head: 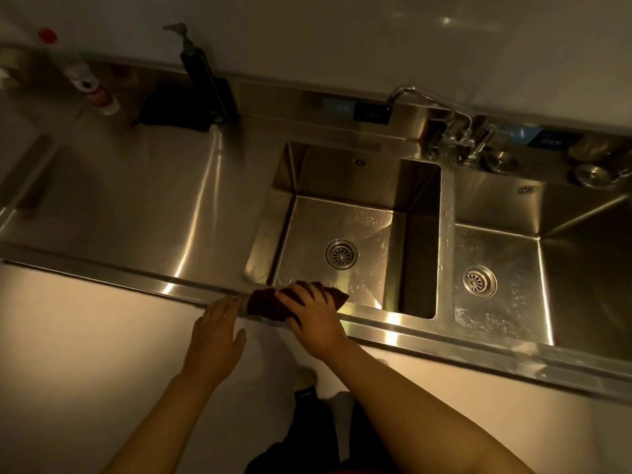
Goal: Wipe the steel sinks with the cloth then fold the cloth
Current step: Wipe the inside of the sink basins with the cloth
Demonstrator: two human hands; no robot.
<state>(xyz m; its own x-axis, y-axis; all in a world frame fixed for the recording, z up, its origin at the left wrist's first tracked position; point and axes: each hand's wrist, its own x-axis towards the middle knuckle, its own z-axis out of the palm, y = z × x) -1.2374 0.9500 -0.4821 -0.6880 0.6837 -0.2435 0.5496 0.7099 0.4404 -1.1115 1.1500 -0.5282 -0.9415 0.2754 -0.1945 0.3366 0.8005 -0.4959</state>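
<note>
The right hand (309,316) is pressing down flat on the dark brown cloth (273,302), fingers spread over it, and the cloth is lying bunched on the front rim of the left sink (290,213), with one corner hanging over the basin. The left hand (217,333) is resting open and empty on the steel edge of the desk (136,200) just beside the cloth, fingers loosely extended, touching nothing else as far as the dim light is letting me judge.

Droplets are showing on the floor of the left sink and along the near floor of the right sink (496,254), so most of the wiping is probably lying ahead. The main risk is that the cloth, sitting half on the narrow rim, is likely to slide off the front edge toward the floor if the right hand pushes outward rather than along the steel. A bunched cloth is also wiping poorly: it may be smearing water rather than lifting it, leaving streaks on the walls. Reaching deep toward the drain (341,253) may be pulling the body forward, and the wet rim under the left hand could be slippery. The faucet (434,100) is hanging above the divider, where a raised arm could knock it.
</note>
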